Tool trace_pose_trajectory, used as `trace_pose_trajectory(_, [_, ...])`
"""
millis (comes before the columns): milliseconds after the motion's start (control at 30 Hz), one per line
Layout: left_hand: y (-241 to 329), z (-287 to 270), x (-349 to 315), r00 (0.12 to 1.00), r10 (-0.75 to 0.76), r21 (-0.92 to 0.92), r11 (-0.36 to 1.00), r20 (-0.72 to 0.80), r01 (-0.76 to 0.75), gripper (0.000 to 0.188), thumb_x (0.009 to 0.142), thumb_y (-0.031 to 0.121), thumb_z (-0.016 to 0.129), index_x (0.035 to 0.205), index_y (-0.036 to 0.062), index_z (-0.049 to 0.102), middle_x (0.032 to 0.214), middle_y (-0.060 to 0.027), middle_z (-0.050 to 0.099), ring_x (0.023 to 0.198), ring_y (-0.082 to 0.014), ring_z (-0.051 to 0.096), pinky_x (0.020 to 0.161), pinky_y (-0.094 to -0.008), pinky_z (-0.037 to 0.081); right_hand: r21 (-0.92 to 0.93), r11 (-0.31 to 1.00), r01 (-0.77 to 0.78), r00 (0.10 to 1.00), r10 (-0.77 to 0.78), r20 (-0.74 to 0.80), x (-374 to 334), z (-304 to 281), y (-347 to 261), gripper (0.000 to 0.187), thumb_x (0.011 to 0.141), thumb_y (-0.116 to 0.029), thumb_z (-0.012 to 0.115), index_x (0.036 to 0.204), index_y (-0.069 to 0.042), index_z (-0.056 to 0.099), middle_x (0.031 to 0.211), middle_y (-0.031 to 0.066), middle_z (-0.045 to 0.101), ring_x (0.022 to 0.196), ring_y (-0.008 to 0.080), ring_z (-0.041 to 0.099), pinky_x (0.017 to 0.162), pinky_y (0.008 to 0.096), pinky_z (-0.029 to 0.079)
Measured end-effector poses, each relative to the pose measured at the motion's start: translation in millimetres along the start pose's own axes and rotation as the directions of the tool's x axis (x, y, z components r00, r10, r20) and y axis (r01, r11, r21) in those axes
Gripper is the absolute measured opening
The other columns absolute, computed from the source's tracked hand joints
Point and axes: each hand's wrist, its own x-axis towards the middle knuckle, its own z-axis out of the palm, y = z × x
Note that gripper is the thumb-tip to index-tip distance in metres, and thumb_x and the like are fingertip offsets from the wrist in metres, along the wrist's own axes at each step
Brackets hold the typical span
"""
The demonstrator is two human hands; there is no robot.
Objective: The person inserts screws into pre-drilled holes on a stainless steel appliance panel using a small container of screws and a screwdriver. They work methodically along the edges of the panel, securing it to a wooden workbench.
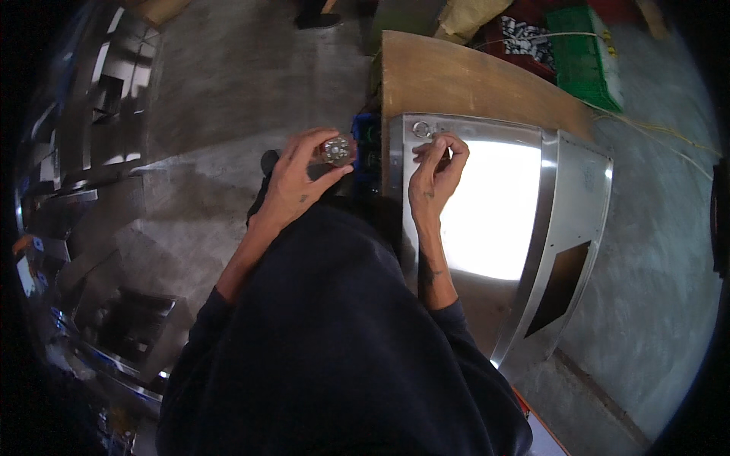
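Note:
Between the thumb and fingers of my left hand [293, 178] is a small round object with a shiny, knobbly face [335, 150] and a reddish-brown side; its exact kind is unclear. My right hand [437, 175] is over the upper left part of a shiny steel cabinet [487, 296], its thumb and fingers pinched together. Whatever those fingers hold, if anything, is hidden or too small to name. Just beyond the fingertips, at the cabinet's corner, there is a small bright ring [421, 129]; I cannot tell whether it is loose or fixed.
A brown board [471, 80] lies behind the cabinet. Farther back are a green crate [582, 61] and a red crate [525, 42] with small metallic parts. Something blue [365, 129] stands beside the cabinet. Steel units [114, 106] line the left side. A shoe [318, 20] shows at the top.

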Motion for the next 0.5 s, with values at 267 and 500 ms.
trace_pose_trajectory(267, [1.2,2.0,8.4,0.997,0.077,-0.044,0.996,0.004,-0.077,0.068,0.088,0.01,0.091,0.149,0.014,0.062,0.149,-0.0108,0.064,0.127,-0.0259,0.065,0.099,-0.038,0.057,-0.203,0.893,0.402,0.891,-0.33,0.312,-14.7,25.4,-51.9,0.017,0.096,0.0,0.08,0.112,-0.002,0.075,0.115,0.0172,0.063,0.102,0.0289,0.065,0.078,0.0385,0.057])
trace_pose_trajectory(500, [3.3,-0.1,8.5,0.995,0.095,-0.046,0.995,0.012,-0.094,0.068,0.087,0.006,0.09,0.149,0.014,0.062,0.151,-0.0104,0.063,0.13,-0.0266,0.064,0.1,-0.0385,0.056,-0.217,0.849,0.482,0.843,-0.383,0.377,-12.2,28.9,-49.2,0.019,0.096,-0.002,0.081,0.113,-0.001,0.074,0.116,0.0178,0.06,0.098,0.0301,0.065,0.076,0.0398,0.056])
